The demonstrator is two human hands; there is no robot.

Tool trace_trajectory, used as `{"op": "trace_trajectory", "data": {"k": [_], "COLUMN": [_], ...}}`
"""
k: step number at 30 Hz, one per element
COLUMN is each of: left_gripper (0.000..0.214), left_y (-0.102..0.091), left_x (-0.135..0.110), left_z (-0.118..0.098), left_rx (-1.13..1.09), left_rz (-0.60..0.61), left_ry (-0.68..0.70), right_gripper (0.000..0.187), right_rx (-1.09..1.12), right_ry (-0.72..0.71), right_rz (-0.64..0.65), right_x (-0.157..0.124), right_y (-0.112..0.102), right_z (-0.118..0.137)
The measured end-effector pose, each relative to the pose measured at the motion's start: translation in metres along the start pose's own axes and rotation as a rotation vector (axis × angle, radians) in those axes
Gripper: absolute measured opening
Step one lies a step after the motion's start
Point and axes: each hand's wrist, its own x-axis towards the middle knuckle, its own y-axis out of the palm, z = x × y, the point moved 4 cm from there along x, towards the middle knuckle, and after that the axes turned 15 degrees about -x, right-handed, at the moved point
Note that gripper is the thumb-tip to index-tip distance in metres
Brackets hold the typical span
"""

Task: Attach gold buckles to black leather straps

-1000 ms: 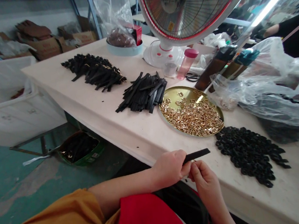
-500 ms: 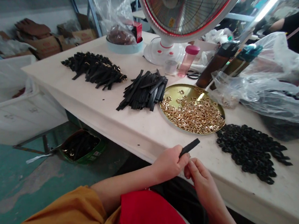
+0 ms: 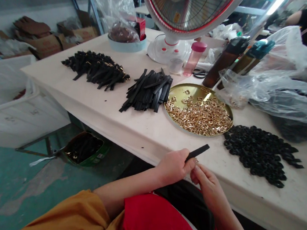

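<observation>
My left hand (image 3: 174, 167) is closed on a flat black strap (image 3: 198, 152), whose free end sticks out to the right over the table edge. Close against it, my right hand (image 3: 207, 181) pinches something at the strap's near end. A tiny glint shows between the fingertips, perhaps a gold buckle, but most of it is hidden. Just beyond the hands lies a round gold tray (image 3: 178, 90) with many small gold buckles (image 3: 202, 117). A heap of black loops (image 3: 260, 152) is to its right, and a stack of loose black straps (image 3: 148, 91) to its left.
Farther left lies a pile of black straps with gold buckles (image 3: 95, 70). A fan (image 3: 173, 48), a pink-capped bottle (image 3: 194, 58), dark bottles (image 3: 222, 63) and plastic bags (image 3: 285, 85) stand at the back and right. A white bin (image 3: 18, 119) is beside the table.
Both hands stay together at nearly the same spot, with the strap's free end shifted slightly right. The view has moved a little.
</observation>
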Motion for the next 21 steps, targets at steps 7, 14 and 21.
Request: {"op": "trace_trajectory", "data": {"k": [7,14,21], "left_gripper": [0.029,0.029,0.029], "left_y": [0.012,0.006,0.015], "left_x": [-0.001,0.005,0.001], "left_z": [0.000,0.001,0.003], "left_rx": [0.165,0.051,-0.002], "left_rz": [0.034,0.014,0.003], "left_ry": [0.074,-0.003,-0.047], "right_gripper": [0.032,0.029,0.032], "right_rx": [-0.079,-0.086,-0.046], "right_ry": [-0.020,-0.053,-0.042], "right_rz": [-0.062,-0.164,-0.232], "right_x": [0.000,0.001,-0.003], "right_y": [0.004,-0.001,0.005], "right_z": [-0.007,-0.003,-0.013]}}
